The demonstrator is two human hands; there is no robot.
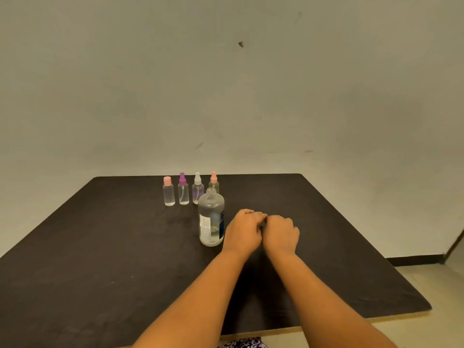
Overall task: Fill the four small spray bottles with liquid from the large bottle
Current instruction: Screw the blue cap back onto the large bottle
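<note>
On the dark bench [100, 247], the large bottle [211, 217] stands upright and uncapped, just beside the left hand [244, 232]. Behind it, four small spray bottles [183, 192] line the far edge. The left hand and right hand [281, 234] meet, fingers [251, 213] curled; whether they grip anything, I cannot tell.

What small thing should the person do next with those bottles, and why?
Probably reach for a small spray bottle, say the pink-capped bottle at the row's left end, and unscrew its top. The large bottle already stands open, while all four small ones wear their tops; the left hand and right hand meet beside it, curled.
</note>
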